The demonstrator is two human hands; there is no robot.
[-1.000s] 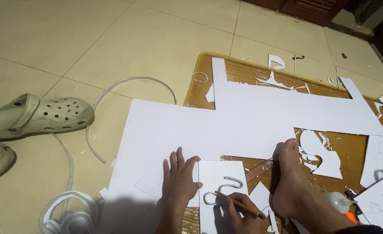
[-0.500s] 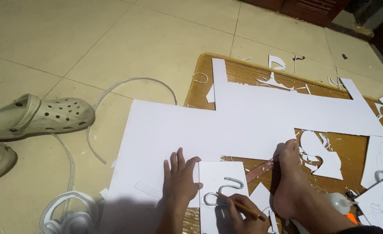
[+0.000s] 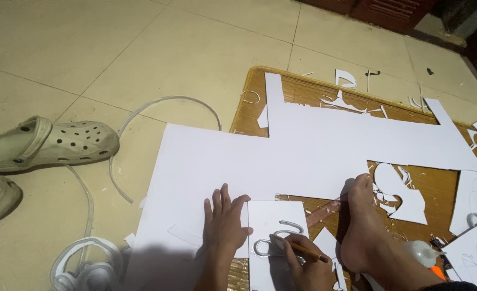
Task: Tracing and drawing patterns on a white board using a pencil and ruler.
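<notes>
A pencil [image 3: 303, 249] was pinched in the right hand [image 3: 303, 267] over a small white card [image 3: 276, 237] — the left hand [image 3: 225, 226] was pressed flat, fingers spread

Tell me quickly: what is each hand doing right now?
Left hand: open, fingers spread, pressing flat on the white sheet.
Right hand: closed around a pencil, tip on the small white card.

beige tiled floor [image 3: 114, 48], woven wooden mat [image 3: 438, 188], dark wooden furniture [image 3: 378, 11] at far edge, warm light
</notes>
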